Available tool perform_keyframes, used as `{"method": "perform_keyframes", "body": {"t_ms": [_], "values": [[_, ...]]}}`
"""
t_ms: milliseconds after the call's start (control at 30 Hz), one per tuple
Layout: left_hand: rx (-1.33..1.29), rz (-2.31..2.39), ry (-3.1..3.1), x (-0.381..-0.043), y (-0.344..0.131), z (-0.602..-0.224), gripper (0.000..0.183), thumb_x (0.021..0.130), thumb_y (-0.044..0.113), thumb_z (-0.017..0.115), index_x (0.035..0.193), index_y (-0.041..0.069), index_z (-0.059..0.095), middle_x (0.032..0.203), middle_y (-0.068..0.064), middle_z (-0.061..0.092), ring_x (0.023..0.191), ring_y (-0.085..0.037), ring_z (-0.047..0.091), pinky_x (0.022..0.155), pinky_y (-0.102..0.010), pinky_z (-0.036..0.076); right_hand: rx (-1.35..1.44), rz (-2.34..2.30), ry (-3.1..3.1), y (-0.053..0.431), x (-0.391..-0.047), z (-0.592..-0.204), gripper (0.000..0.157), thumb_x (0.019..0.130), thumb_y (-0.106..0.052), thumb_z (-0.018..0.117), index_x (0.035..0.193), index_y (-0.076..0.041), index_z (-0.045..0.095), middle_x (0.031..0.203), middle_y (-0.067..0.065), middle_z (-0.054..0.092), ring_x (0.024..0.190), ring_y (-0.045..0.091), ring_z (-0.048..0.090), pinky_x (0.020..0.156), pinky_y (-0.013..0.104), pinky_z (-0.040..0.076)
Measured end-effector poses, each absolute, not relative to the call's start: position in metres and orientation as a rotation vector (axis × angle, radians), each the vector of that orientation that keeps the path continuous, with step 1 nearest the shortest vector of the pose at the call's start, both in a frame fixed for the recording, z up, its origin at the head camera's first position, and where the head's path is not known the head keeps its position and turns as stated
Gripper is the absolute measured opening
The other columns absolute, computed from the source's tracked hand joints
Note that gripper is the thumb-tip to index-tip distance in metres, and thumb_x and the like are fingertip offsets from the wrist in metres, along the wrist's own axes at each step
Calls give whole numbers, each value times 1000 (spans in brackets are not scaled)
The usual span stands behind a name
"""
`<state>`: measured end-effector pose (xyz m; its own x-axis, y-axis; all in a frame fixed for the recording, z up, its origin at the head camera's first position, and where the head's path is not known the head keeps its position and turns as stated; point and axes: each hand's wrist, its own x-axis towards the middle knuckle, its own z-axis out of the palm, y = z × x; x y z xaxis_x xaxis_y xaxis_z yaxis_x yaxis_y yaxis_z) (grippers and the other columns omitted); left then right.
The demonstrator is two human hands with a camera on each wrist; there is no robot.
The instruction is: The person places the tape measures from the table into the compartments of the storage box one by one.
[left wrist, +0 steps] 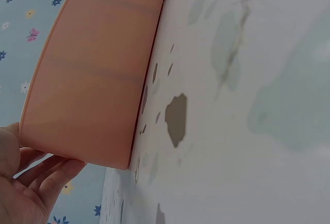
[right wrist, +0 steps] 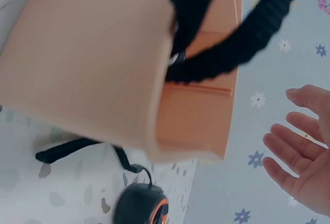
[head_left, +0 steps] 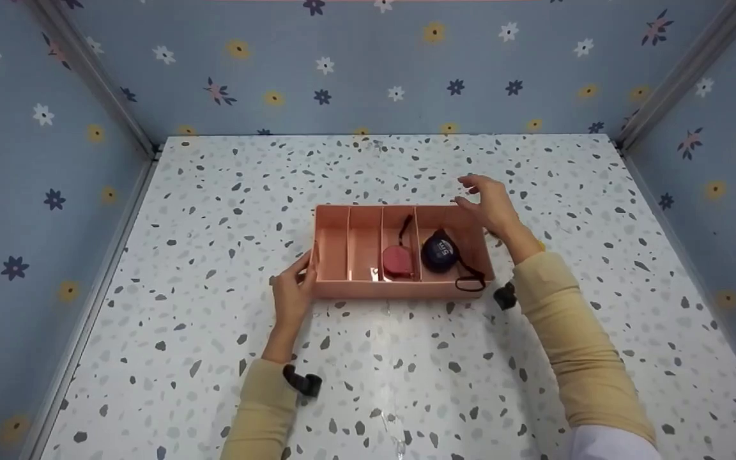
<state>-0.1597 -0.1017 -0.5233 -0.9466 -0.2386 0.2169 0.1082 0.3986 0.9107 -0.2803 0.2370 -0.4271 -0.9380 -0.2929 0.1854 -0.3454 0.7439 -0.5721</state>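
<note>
Head view: a pink divided box (head_left: 355, 291) on a speckled table (head_left: 183, 287), likely light and stiff, best held by its ends, left hand (head_left: 291, 295) pinching one, right hand (head_left: 494, 207) near the other, fingers loosely spread.

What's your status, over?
Left hand grips pink box; right hand empty. Red tape measure, dark blue tape measure inside. Black tape measure beside box, possible obstacle.
</note>
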Motion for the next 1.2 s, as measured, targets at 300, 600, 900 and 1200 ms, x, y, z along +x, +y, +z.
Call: {"method": "perform_keyframes", "body": {"t_ms": [300, 600, 900, 1200], "values": [[126, -1567, -2354, -160, -102, -523, 31, 87, 7, 52, 117, 0, 56, 111, -13, 60, 92, -22, 60, 76, -31, 50, 467, 978, -2810, 257, -288, -434, 39, 84, -12, 58, 120, 4, 51, 117, 22, 51, 101, 35, 49, 86, 45, 39], [106, -1574, -2334, -160, -102, -524, 31, 86, 4, 53, 117, 0, 57, 110, -14, 60, 92, -23, 60, 75, -32, 50, 358, 979, -2851, 273, -295, -441, 42, 86, -15, 57, 123, 4, 48, 119, 24, 48, 105, 36, 46, 87, 46, 38], [90, -1575, -2333, -158, -101, -523, 32, 86, 3, 53, 117, -1, 56, 110, -15, 59, 93, -23, 60, 76, -33, 49, 231, 983, -2913, 283, -302, -450, 47, 86, -19, 57, 125, 4, 45, 122, 24, 45, 108, 37, 43, 89, 47, 37], [68, -1536, -2322, -158, -101, -523, 31, 86, 3, 52, 117, -2, 56, 109, -15, 60, 92, -24, 61, 74, -32, 50, 165, 990, -2919, 292, -304, -462, 56, 84, -23, 60, 127, 6, 41, 125, 26, 42, 112, 39, 40, 90, 48, 36]]}}
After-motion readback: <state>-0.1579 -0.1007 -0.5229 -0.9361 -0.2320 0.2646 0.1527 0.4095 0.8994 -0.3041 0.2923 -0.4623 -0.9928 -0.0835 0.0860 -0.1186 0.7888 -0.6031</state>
